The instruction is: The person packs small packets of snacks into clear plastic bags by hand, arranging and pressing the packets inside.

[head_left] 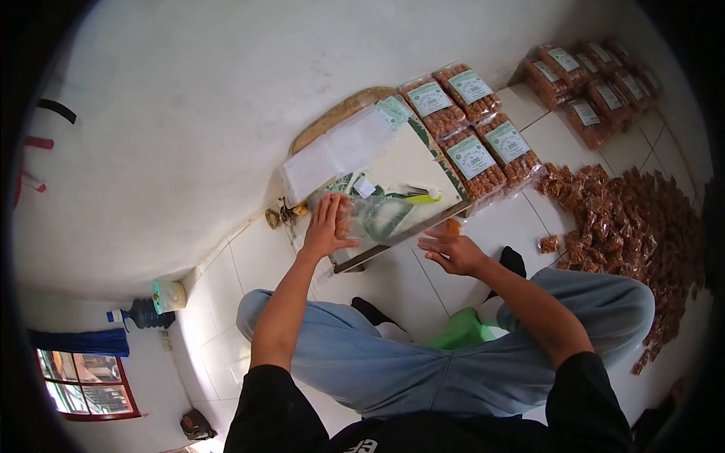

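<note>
My left hand (326, 229) is at the left end of a clear plastic bag (385, 219) lying on a low table (408, 162). That end of the bag, holding brown snack pieces (344, 217), sits between my thumb and fingers. My right hand (453, 253) is off the table's near edge, its fingers stretched and apart. Just behind its fingers shows a small orange item (453, 226), too covered to name. A yellow-green handled tool (424, 198) and a small white paper (364, 186) lie beyond the bag. Flat clear bags (340, 151) are stacked at the table's far left.
Filled, labelled snack packs (476, 162) stand by the table's right side. More packs (593, 87) are piled in the far right corner. A large heap of small snack packets (634, 219) covers the floor at right. A green stool (462, 330) is between my legs.
</note>
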### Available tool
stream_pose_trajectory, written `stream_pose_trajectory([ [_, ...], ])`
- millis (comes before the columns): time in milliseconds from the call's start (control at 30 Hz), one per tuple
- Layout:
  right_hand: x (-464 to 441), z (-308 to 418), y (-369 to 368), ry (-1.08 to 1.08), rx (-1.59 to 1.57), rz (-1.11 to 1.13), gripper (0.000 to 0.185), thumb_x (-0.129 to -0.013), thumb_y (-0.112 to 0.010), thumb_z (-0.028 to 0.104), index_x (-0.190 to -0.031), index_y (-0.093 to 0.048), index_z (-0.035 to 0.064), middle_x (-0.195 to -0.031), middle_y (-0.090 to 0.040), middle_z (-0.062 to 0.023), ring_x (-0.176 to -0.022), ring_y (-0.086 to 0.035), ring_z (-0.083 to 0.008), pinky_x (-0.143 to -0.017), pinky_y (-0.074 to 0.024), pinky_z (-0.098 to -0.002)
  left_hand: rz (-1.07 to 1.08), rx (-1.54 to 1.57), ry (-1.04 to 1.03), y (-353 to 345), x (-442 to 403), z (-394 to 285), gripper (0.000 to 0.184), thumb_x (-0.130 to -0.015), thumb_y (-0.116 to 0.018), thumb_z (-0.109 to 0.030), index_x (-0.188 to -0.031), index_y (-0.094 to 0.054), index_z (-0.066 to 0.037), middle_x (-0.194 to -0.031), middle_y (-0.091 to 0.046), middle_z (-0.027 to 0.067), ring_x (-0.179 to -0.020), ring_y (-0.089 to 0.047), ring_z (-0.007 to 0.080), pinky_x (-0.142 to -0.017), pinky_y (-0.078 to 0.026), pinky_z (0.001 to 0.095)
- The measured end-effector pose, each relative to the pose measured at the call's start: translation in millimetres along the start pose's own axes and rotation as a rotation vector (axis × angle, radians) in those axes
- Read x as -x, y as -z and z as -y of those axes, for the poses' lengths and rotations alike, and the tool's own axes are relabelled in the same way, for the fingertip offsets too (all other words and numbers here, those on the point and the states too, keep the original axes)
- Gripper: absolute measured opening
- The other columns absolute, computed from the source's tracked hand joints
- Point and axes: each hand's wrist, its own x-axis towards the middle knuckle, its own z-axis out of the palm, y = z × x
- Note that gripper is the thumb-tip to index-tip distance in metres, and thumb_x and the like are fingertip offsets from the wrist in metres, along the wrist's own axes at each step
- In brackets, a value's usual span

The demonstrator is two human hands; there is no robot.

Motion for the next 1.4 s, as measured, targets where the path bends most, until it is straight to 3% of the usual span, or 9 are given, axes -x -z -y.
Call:
stream_pose_trajectory([
  [233, 5, 4, 20, 0.039, 0.12, -0.212, 0.05, -0.087, -0.067, 0.032, -0.129, -0.057, 0.0071, -0.132, -0.057, -0.0136, -0.113, -0.06, -0.0305, -0.088, -0.0532, -0.0359, -0.111, -0.05, -0.078, 8, 0, 8, 0.134, -0.057, -0.078, -0.069, -0.155, -0.007, -0.013, -0.159, -0.009, 0.0182, -0.146, -0.013, 0.0383, -0.117, -0.018, 0.0501],
  [500, -21, -13, 26, -0.865, -1.094, -0.352, 0.077, -0.095, -0.041, 0.062, -0.127, -0.052, -0.0069, -0.106, -0.066, -0.0158, -0.08, -0.065, -0.0207, -0.066, -0.0541, -0.0316, 0.005, -0.175, -0.189, 20, -4, 6, 0.123, -0.066, -0.075, -0.065, -0.154, -0.01, -0.01, -0.158, -0.01, 0.0218, -0.146, -0.011, 0.0375, -0.117, -0.017, 0.0488],
  [600, -37, -7, 41, -1.082, -1.1, -0.269, 0.086, -0.093, -0.034, 0.069, -0.119, -0.058, -0.0099, -0.099, -0.067, -0.0156, -0.071, -0.064, -0.0194, -0.06, -0.0518, -0.0297, -0.04, -0.169, -0.202, 15, -4, 7, 0.124, -0.065, -0.076, -0.066, -0.154, -0.009, -0.009, -0.158, -0.008, 0.0217, -0.146, -0.011, 0.0377, -0.117, -0.018, 0.0485],
  [767, -42, -12, 31, -0.934, -0.676, -0.149, 0.079, -0.093, -0.04, 0.067, -0.11, -0.067, -0.0046, -0.091, -0.069, -0.0139, -0.073, -0.065, -0.0174, -0.064, -0.0511, -0.0294, -0.061, -0.089, -0.186, 9, -5, 3, 0.127, -0.063, -0.078, -0.065, -0.154, -0.009, -0.009, -0.158, -0.006, 0.0211, -0.146, -0.01, 0.0377, -0.117, -0.02, 0.0482],
  [900, -24, 5, 34, -0.478, -0.558, -0.121, 0.051, -0.087, -0.068, 0.044, -0.115, -0.066, 0.0012, -0.1, -0.069, -0.0119, -0.094, -0.065, -0.0238, -0.086, -0.0501, -0.0347, -0.041, -0.015, -0.111, 6, -4, 2, 0.13, -0.059, -0.076, -0.07, -0.154, -0.01, -0.01, -0.159, -0.007, 0.0194, -0.146, -0.012, 0.0377, -0.117, -0.019, 0.0476],
  [967, -19, 5, 29, 0.159, 0.064, -0.188, 0.053, -0.08, -0.076, 0.039, -0.118, -0.064, 0.0038, -0.108, -0.068, -0.013, -0.1, -0.064, -0.0307, -0.093, -0.0483, -0.039, -0.045, 0.013, -0.114, 5, -5, 1, 0.13, -0.059, -0.077, -0.07, -0.154, -0.01, -0.012, -0.159, -0.006, 0.0184, -0.146, -0.011, 0.0374, -0.118, -0.019, 0.0478],
  [1133, 1, -20, 0, 0.092, 0.2, -0.163, 0.032, -0.081, -0.074, 0.02, -0.108, -0.064, 0.0056, -0.113, -0.067, -0.0134, -0.117, -0.056, -0.0317, -0.099, -0.0461, -0.043, -0.057, -0.031, -0.098, -2, -6, 4, 0.13, -0.059, -0.078, -0.068, -0.154, -0.011, -0.009, -0.159, -0.008, 0.0191, -0.146, -0.01, 0.0372, -0.118, -0.019, 0.0478],
  [1300, 17, -18, 32, 0.26, 0.264, -0.165, 0.031, -0.083, -0.069, 0.015, -0.112, -0.062, 0.0052, -0.116, -0.063, -0.0123, -0.113, -0.057, -0.0309, -0.096, -0.0463, -0.043, -0.096, -0.052, -0.126, -3, -8, 5, 0.13, -0.058, -0.08, -0.064, -0.153, -0.013, -0.007, -0.158, -0.01, 0.0215, -0.147, -0.01, 0.0365, -0.118, -0.017, 0.0475],
  [1400, 66, -57, 53, -0.25, 0.492, -0.063, 0.036, -0.083, -0.061, 0.011, -0.119, -0.057, 0.0063, -0.116, -0.058, -0.012, -0.113, -0.054, -0.0288, -0.095, -0.0431, -0.0432, -0.052, -0.071, -0.105, 2, -7, 3, 0.132, -0.056, -0.08, -0.066, -0.153, -0.011, -0.007, -0.158, -0.009, 0.0214, -0.147, -0.01, 0.0365, -0.118, -0.015, 0.0482],
])
